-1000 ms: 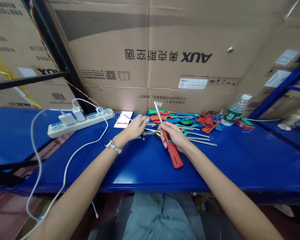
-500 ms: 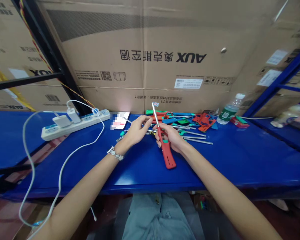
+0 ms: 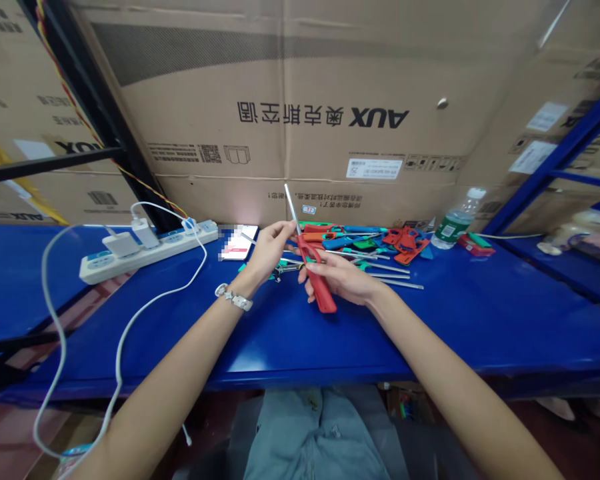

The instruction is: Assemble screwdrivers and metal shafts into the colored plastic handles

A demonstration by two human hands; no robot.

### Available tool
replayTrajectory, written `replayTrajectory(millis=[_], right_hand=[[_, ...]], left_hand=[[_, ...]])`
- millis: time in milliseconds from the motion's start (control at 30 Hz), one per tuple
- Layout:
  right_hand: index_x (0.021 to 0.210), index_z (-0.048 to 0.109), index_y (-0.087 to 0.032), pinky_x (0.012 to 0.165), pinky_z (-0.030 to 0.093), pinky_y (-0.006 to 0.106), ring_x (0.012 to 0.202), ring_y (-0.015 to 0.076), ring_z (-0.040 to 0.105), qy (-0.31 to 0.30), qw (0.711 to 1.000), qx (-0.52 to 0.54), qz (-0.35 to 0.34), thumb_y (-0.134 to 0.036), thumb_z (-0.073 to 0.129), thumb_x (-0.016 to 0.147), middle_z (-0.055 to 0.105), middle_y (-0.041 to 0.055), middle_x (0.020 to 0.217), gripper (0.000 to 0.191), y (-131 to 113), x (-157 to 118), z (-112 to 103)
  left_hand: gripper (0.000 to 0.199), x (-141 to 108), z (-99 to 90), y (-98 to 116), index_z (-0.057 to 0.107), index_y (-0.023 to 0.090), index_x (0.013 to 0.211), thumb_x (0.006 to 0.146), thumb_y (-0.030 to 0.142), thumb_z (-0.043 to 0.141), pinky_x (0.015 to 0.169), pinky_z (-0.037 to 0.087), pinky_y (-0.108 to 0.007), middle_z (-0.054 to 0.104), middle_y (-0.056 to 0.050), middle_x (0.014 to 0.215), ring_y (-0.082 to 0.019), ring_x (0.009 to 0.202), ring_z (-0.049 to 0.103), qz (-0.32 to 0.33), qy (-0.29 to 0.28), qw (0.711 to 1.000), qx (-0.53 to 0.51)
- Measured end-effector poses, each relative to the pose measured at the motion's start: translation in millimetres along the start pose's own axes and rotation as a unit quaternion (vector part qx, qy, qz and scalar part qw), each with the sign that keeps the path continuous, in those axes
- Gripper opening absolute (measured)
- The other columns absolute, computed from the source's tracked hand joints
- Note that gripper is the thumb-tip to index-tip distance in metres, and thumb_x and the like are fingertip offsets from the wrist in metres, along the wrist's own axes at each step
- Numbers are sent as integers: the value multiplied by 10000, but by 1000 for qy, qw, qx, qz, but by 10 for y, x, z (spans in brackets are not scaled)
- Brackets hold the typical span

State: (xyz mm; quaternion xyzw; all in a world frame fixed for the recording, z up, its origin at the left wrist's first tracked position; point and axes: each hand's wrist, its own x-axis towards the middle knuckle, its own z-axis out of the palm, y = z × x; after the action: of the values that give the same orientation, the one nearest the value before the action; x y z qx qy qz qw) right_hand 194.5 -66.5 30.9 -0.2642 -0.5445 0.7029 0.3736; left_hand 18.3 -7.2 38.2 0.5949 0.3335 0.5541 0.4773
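Note:
A red long-necked lighter (image 3: 322, 292) with a metal tube is in my right hand (image 3: 341, 275), whose fingers wrap round its body. Its tube points up and to the left, in front of the cardboard. My left hand (image 3: 275, 245) is closed at the base of the tube, thumb and fingertips against the lighter. Behind both hands lies a pile of coloured lighters (image 3: 365, 241), blue, green and red, with several metal tubes (image 3: 390, 275) sticking out to the right. Red plastic pieces (image 3: 409, 241) lie at the pile's right end.
A white power strip (image 3: 150, 251) with chargers and a looping cable sits on the left of the blue table (image 3: 280, 347). A phone (image 3: 240, 243) lies behind my left hand. A bottle (image 3: 459, 220) and small red box (image 3: 476, 245) stand at right. Cardboard (image 3: 190, 100) rises behind.
My left hand has come to touch the lighter, its fingers closing at the tube's base. The lighter has shifted up and left and tilts more to the left.

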Motion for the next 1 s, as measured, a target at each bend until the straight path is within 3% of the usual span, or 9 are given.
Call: replayTrajectory(millis=[100,233,433,1000], right_hand=[[1291,480,-235,495,601,290,525,113,612,37,996,-70,-42,-304,746,862,619,-52,773,509,67,40,18],[1268,439,-245,491,618,298,564,149,690,41,992,-92,-75,-330,757,845,648,-32,835,536,118,81,34],[1288,400,-254,572,652,317,666,171,741,32,992,-86,-89,-311,762,848,682,4,937,573,148,87,28],[1389,384,-269,607,660,316,692,181,757,27,995,-68,-69,-287,773,845,699,16,972,669,157,81,4]], left_hand=[[311,-169,10,-18,715,147,1005,842,412,711,701,545,-271,718,-78,951,-166,809,666,-49,-74,995,-45],[394,-365,49,21,678,156,1187,806,254,702,631,522,-260,722,-91,986,-159,741,665,-67,-162,977,-122],[409,-378,68,30,663,154,1212,820,259,716,485,443,-216,704,-70,936,-97,594,579,-66,-150,978,-127],[359,-352,53,-11,675,149,1136,792,239,731,487,446,-218,674,-38,832,-105,601,583,-102,-142,973,-152]])
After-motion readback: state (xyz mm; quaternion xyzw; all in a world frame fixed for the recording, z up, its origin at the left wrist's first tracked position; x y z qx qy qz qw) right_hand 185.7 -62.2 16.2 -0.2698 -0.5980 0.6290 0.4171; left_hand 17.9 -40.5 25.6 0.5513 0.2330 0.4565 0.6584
